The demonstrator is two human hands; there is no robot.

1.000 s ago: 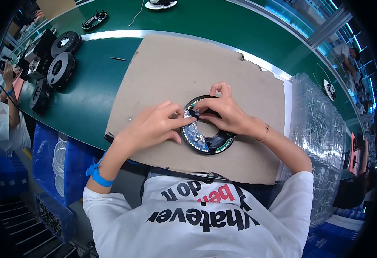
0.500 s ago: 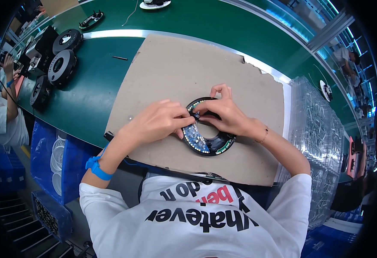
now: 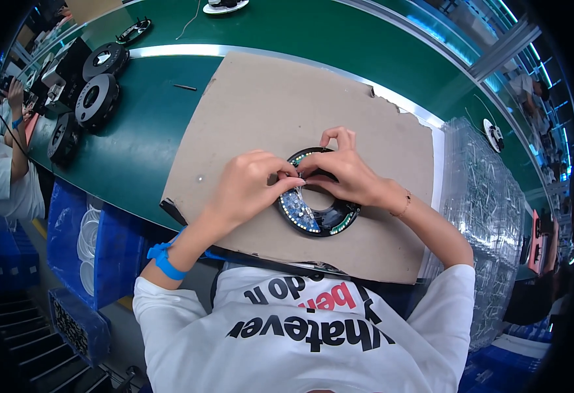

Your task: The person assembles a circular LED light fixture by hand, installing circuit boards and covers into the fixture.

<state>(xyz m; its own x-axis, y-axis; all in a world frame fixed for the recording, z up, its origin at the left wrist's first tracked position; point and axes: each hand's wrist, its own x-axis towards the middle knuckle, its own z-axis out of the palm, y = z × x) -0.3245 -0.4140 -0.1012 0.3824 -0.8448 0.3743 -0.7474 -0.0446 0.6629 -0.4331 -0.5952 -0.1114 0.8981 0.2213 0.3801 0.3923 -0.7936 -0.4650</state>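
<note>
A black ring-shaped housing (image 3: 340,220) lies on the cardboard sheet in front of me. Blue circuit boards (image 3: 294,211) edged with small pale LEDs sit in it, and thin pale wires (image 3: 303,196) cross its left side. My left hand (image 3: 255,184) is closed in a pinch over the ring's left part, at the upper end of these wires. Across the upper right of the ring rests my right hand (image 3: 347,171), its thumb and forefinger meeting my left fingertips and another finger bent at the far rim. Whatever lies between the fingertips is hidden.
The cardboard (image 3: 261,98) covers a green table (image 3: 149,131). Black round housings (image 3: 97,101) stand at the left, near a small dark rod (image 3: 185,87). Clear plastic trays (image 3: 474,216) are stacked at right. A blue bin (image 3: 71,242) holds white rings. Another person (image 3: 8,170) works far left.
My left hand has shifted slightly right, its wrist turning and its fingertips drawing together into a pinch against the right fingertips. My right hand and the ring stay nearly in place.
</note>
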